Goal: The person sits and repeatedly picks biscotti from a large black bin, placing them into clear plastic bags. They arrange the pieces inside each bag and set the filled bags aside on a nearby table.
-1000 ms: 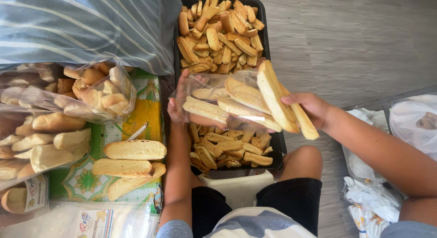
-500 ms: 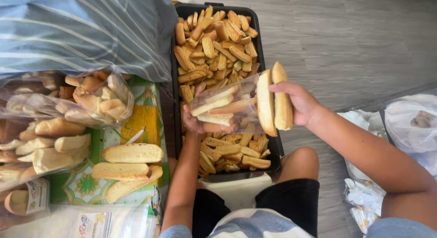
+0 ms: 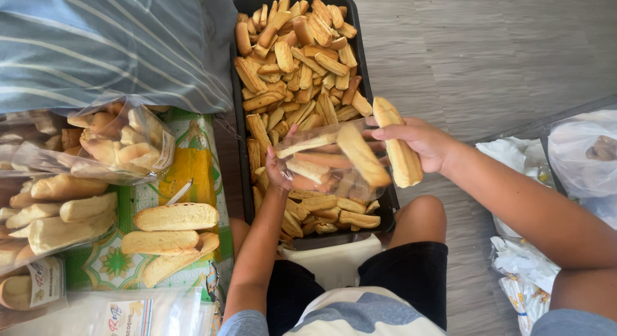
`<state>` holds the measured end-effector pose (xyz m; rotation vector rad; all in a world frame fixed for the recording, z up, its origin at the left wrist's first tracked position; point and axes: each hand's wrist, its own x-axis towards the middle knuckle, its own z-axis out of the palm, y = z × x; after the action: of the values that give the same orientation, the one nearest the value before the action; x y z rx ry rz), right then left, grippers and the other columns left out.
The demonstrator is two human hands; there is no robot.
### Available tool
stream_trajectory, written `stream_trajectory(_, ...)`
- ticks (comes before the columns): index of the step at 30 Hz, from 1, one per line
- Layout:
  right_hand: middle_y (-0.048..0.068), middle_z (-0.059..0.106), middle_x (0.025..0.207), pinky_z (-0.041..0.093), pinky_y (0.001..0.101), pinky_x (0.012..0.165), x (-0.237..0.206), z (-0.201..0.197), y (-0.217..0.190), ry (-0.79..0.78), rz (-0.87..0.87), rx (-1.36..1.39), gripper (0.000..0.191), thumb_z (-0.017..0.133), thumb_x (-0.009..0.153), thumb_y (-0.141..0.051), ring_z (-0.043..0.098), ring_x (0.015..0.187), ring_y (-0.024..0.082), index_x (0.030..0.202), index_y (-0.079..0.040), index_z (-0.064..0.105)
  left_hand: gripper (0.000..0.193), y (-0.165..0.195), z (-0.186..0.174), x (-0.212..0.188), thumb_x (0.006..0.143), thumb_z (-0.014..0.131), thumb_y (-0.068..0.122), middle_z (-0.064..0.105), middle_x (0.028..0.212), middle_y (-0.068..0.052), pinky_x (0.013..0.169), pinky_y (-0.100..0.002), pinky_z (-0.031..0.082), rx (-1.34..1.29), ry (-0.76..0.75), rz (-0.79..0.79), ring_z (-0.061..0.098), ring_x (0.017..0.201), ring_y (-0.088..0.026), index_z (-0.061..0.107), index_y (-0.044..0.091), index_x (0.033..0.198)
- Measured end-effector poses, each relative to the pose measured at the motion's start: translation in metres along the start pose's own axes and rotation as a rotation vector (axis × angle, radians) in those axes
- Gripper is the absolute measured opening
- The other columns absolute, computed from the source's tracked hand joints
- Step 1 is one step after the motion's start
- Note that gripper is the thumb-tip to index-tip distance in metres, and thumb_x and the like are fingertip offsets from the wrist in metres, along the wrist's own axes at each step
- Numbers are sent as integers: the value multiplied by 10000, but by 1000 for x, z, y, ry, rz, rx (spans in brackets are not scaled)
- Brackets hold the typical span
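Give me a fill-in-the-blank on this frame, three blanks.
1. The left hand holds open a clear plastic ____ of rusks.
2. The right hand grips a rusk above the ____ tray.
3. Three bread slices lie loose on the ____ tablecloth.

Missing: bag; black; green and yellow

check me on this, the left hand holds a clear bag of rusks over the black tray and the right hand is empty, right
Not quite. In the head view the right hand is not empty: it grips a long rusk. The left hand does hold the clear bag over the black tray.
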<state>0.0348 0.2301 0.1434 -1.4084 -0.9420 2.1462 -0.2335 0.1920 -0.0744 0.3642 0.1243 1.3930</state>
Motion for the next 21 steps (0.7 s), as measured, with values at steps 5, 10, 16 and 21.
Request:
stream_trajectory(5, 189, 581, 1290, 614, 511, 838, -14, 3, -10, 61, -59, -89, 738, 669, 911, -236, 642, 1103, 330, 1545, -59, 334, 959, -6, 6, -4, 952, 557, 705, 533, 1461, -206, 1119, -428, 488, -119, 101, 2, 545, 1316, -316, 388, 14, 1596)
stream_trajectory(10, 181, 626, 1192, 627, 447, 790, -51, 2, -27, -127, 23, -258, 766, 642, 876, -114, 686, 1026, 289, 1575, -58, 332, 953, -8, 9, -6, 905, 560, 714, 577, 1418, -200, 1094, -429, 514, -12, 147, -13, 573, 1291, -327, 433, 12, 1538)
stream_trajectory(16, 142, 706, 1269, 608, 380, 792, -86, 19, -33, 142, 173, -766, 604, 631, 902, -103, 719, 980, 249, 1494, -143, 518, 952, -18, 7, -24, 861, 572, 718, 540, 1452, -200, 1108, -478, 493, 60, 160, -98, 557, 1310, -355, 415, 77, 1547)
stream_trajectory(21, 115, 711, 1244, 566, 335, 831, -66, 17, -19, -87, 228, -967, 697, 659, 852, -32, 679, 987, 202, 1522, -169, 523, 961, -28, 7, -47, 881, 598, 692, 511, 1467, -203, 1151, -480, 459, 19, 82, -170, 523, 1331, -375, 369, 87, 1591)
